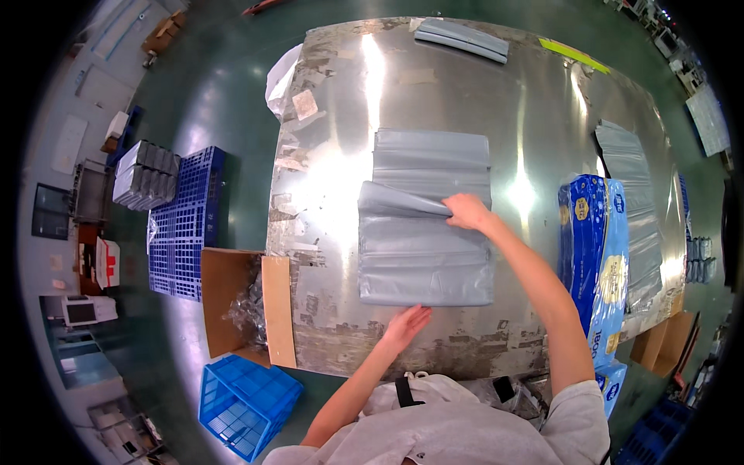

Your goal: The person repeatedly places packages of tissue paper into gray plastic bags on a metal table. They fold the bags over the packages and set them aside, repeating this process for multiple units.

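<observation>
Grey plastic bags lie flat on the metal table in front of me. The nearer bag (425,263) overlaps a farther grey bag (432,151). My right hand (467,211) is closed on the far right edge of the nearer bag, where the plastic is lifted into a fold. At this bag's near edge, my left hand (408,326) rests with its fingers stretched out, holding nothing. The right fingertips are partly hidden by the plastic.
Blue packages (590,256) stand at the right beside more grey bags (632,186). A folded grey bundle (463,40) and a yellow-green strip (574,56) lie on the far side of the metal table (325,201). Left are a cardboard box (278,310) and a blue crate (248,403).
</observation>
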Available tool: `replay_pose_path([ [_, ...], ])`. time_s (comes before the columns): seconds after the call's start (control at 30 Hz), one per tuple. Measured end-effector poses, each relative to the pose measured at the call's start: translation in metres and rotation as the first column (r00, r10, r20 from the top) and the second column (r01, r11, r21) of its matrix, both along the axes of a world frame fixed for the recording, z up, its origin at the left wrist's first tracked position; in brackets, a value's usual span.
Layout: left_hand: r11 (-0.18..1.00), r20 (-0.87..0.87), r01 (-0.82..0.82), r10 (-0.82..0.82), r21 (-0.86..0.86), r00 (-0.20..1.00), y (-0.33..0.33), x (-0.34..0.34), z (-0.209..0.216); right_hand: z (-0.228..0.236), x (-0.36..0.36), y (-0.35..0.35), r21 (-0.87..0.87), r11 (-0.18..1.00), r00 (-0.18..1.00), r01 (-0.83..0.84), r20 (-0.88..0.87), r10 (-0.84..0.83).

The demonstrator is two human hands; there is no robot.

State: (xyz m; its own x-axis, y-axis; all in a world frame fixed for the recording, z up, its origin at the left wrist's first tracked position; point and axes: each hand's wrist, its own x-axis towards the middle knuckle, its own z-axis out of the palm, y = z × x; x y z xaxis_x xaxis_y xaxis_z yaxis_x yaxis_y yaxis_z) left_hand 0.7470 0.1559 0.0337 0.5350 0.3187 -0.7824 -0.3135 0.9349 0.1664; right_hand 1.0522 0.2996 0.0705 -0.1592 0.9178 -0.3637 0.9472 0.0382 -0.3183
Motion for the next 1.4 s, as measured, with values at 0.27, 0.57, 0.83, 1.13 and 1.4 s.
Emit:
replay_pose_path([
  [0.27,0.993,0.176,-0.115,0.113,0.003,0.978,-0.022,-0.016,-0.016,0.055,-0.088,-0.137,-0.221,0.937,0.959,-0.27,-0.15,0.241],
  [0.57,0.983,-0.165,-0.025,-0.005,-0.18,0.986,-0.031,-0.13,0.022,0.065,-0.17,-0.295,-0.028,0.999,0.922,-0.028,-0.387,0.015],
  [0.83,0.984,-0.236,-0.02,-0.023,-0.176,0.971,-0.034,-0.141,0.043,0.069,-0.169,-0.296,-0.06,0.996,0.901,-0.07,-0.433,0.037],
  [1.13,0.985,-0.29,-0.043,-0.007,-0.165,0.957,-0.057,-0.153,0.054,0.09,-0.182,-0.32,-0.124,0.948,0.856,-0.294,-0.476,0.203],
  [1.4,0.969,-0.399,0.105,-0.189,-0.223,0.897,-0.08,-0.181,0.051,0.112,-0.194,-0.346,-0.144,0.948,0.849,-0.283,-0.497,0.178],
])
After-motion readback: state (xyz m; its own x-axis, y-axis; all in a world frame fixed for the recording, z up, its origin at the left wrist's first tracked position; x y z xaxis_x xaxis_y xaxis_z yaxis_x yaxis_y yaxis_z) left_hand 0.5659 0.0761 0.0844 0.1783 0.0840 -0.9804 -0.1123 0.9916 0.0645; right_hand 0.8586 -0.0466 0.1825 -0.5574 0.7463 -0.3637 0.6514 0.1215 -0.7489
